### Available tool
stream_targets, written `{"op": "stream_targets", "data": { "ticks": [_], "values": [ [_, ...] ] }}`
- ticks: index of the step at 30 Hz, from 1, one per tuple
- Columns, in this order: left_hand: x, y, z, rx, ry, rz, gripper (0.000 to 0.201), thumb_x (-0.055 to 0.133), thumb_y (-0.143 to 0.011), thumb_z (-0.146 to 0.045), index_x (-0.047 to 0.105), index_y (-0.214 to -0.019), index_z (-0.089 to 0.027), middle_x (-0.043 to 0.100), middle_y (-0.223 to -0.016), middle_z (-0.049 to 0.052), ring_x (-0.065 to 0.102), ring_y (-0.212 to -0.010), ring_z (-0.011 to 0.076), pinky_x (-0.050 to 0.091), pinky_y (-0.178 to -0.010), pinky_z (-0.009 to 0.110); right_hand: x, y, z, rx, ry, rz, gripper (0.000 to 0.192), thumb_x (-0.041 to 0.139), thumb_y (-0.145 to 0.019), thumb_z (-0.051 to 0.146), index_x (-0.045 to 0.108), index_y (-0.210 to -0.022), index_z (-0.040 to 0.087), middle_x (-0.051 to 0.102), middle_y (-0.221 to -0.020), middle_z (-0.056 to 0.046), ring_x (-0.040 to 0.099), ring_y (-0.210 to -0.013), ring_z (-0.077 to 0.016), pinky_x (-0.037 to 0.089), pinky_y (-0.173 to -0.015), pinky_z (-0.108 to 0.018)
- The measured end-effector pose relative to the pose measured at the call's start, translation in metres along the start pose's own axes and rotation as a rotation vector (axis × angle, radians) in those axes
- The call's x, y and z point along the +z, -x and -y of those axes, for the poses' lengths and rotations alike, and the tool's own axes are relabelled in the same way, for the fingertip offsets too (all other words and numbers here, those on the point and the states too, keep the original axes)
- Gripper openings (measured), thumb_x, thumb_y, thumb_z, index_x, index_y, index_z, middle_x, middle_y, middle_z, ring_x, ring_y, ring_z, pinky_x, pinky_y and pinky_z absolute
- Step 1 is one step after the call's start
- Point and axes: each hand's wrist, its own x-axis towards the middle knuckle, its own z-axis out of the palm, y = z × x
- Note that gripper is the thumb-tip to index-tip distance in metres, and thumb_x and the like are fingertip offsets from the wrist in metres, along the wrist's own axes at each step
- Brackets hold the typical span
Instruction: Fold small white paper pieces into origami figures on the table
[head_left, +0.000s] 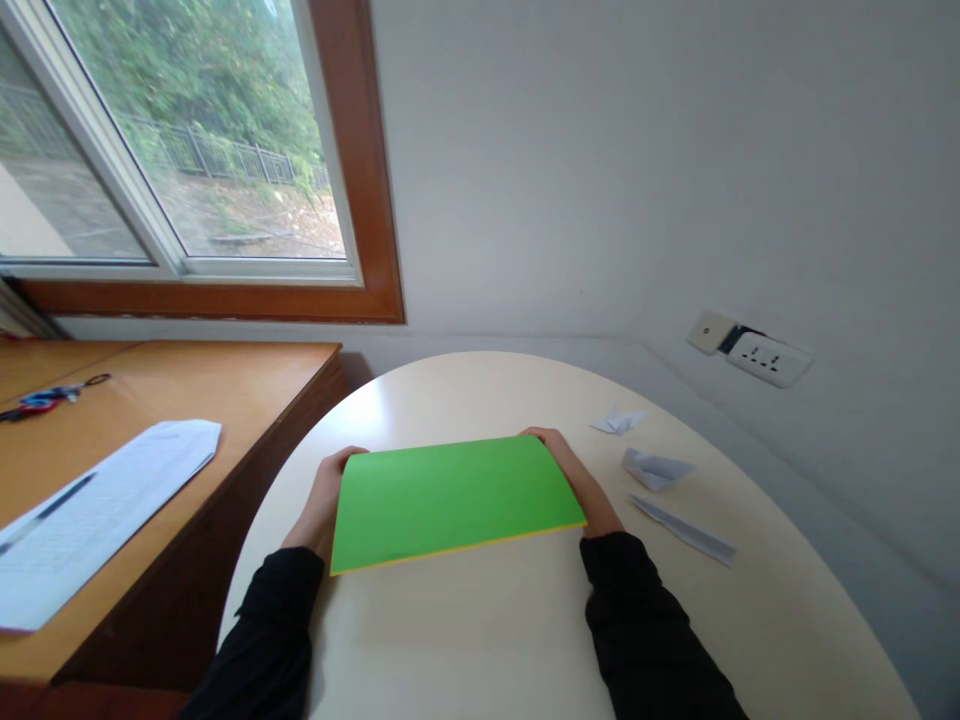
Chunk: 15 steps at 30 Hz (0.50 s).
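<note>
Evidently both hands gripped one green sheet (454,497) by its short ends — left hand (324,497) at the left edge, right hand (576,482) at the right, fingers curled over the far corners; the sheet lay between them, long axis left to right, near edge showing yellow beneath, flat on the round table (487,640); each hand equally near. Outward: three folded white paper pieces — one small (618,420), one crumpled-looking (655,468), one long dart shape (686,530) — lay right of the right hand, apart from it; on the wooden desk (225,390) to the left, one printed paper (97,505) and scissors (45,397).
</note>
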Motion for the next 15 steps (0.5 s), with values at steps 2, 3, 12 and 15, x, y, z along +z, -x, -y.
{"op": "stream_targets", "data": {
  "ticks": [2,3,12,15],
  "values": [
    [0.001,-0.001,-0.001,0.001,0.005,-0.008,0.017,0.061,-0.045,-0.02,0.065,-0.061,-0.016,0.064,-0.058,0.001,0.056,-0.062,0.0191,0.044,-0.06,0.029,0.002,0.0,0.002,-0.018,-0.024,-0.018,0.015,0.066,-0.07,0.022,0.066,-0.081,0.012,0.066,-0.081,-0.004,0.061,-0.075,-0.0183,0.049,-0.071,-0.033],
    [0.001,-0.001,-0.001,0.002,0.01,-0.013,0.018,0.061,-0.045,-0.02,0.064,-0.062,-0.016,0.064,-0.06,0.001,0.056,-0.063,0.0188,0.044,-0.061,0.029,0.003,-0.001,0.004,-0.027,-0.04,-0.032,0.012,0.066,-0.063,0.019,0.066,-0.073,0.012,0.066,-0.073,-0.002,0.06,-0.071,-0.0176,0.048,-0.069,-0.031],
    [0.002,-0.001,0.0,-0.082,0.129,-0.061,0.021,0.066,-0.049,-0.03,0.062,-0.062,-0.014,0.059,-0.051,-0.002,0.054,-0.054,0.0159,0.039,-0.047,0.024,0.013,0.006,0.018,-0.043,-0.199,-0.121,0.024,0.063,-0.056,0.026,0.069,-0.075,0.014,0.068,-0.068,-0.001,0.061,-0.068,-0.0174,0.046,-0.063,-0.028],
    [0.004,-0.001,0.003,-0.146,0.194,-0.071,0.022,0.068,-0.051,-0.031,0.062,-0.062,-0.013,0.057,-0.048,-0.002,0.052,-0.05,0.0153,0.037,-0.042,0.024,0.018,0.005,0.017,-0.009,-0.249,-0.13,0.028,0.065,-0.056,0.03,0.069,-0.079,0.014,0.069,-0.068,-0.003,0.062,-0.07,-0.0192,0.047,-0.064,-0.029]
  ]
}}
